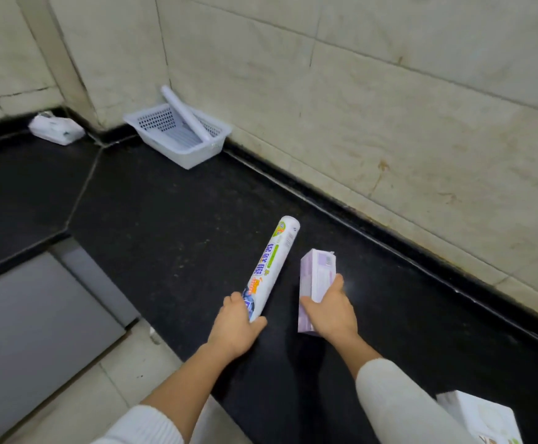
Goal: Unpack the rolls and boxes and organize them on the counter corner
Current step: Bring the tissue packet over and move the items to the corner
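Fingers of left hand (235, 331) wrap roll (270, 270); right hand (333, 310) grips purple box (315, 280), hiding its lower end.

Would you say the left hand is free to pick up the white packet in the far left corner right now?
Probably not as things stand: the left hand is closed around a printed roll, and the packet lies well away across the counter. The path itself looks unobstructed.

dim even light, faint counter (197, 200) glare, edges maybe warped
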